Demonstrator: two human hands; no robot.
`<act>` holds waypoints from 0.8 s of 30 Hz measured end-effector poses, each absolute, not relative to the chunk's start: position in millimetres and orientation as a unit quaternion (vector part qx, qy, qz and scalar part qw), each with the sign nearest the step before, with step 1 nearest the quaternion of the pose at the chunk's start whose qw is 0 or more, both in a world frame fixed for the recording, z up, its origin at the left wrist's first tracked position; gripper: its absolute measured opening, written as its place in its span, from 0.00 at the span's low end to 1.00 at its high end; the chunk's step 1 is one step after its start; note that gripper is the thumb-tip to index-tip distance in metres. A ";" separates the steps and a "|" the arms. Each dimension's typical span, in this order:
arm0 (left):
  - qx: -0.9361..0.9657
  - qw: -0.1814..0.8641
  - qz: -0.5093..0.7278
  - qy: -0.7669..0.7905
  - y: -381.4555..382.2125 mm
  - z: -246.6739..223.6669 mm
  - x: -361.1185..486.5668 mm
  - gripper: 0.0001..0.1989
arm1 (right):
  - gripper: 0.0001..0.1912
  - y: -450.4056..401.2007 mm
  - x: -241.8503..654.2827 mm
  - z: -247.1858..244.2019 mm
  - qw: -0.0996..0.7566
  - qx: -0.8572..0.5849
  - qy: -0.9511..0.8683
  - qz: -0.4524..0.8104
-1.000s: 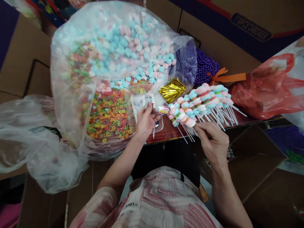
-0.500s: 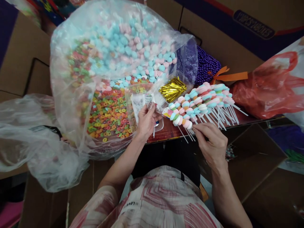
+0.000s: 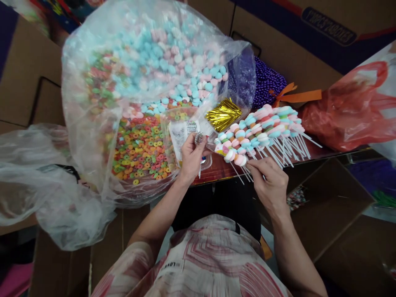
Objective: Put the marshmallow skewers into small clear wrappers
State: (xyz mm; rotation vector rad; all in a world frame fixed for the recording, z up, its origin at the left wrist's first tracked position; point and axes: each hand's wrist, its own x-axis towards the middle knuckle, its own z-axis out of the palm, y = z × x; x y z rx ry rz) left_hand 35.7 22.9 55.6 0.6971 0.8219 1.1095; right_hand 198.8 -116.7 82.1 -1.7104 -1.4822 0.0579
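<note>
My right hand (image 3: 268, 181) pinches the white stick of a candy skewer (image 3: 235, 157) strung with pink, white and blue pieces. At the left end of this skewer, my left hand (image 3: 193, 156) has its thumb and fingers closed on the edge of a clear plastic wrapper (image 3: 210, 143). Beyond the hands lies a pile of similar skewers (image 3: 266, 121), their sticks pointing toward the lower right. Gold twist ties (image 3: 223, 115) lie just behind the wrapper. A clear plastic container (image 3: 206, 162) with a white printed packet (image 3: 181, 136) is beside my left hand, partly covered by it.
A large clear bag (image 3: 89, 45) holds blue, pink and white candies and colourful candy rings (image 3: 142, 152). Purple beads (image 3: 269, 82) with an orange ribbon (image 3: 301, 96) lie behind the skewers. A red plastic bag (image 3: 343, 111) is at the right. Cardboard boxes stand behind.
My right hand has moved slightly left with the skewer, whose candy end now reaches further into the wrapper. My left hand still grips the wrapper. The view has shifted slightly.
</note>
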 end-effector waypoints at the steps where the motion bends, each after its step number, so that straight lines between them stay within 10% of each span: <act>1: 0.303 0.723 0.496 0.374 21.1 57.3 36.9 0.22 | 0.08 -117.2 198.2 81.9 0.415 -0.685 -0.599 0.007; 24: 0.199 0.797 0.426 0.380 6.6 78.8 43.0 0.20 | 0.28 -108.4 167.2 66.0 0.269 -0.660 -0.701 -0.016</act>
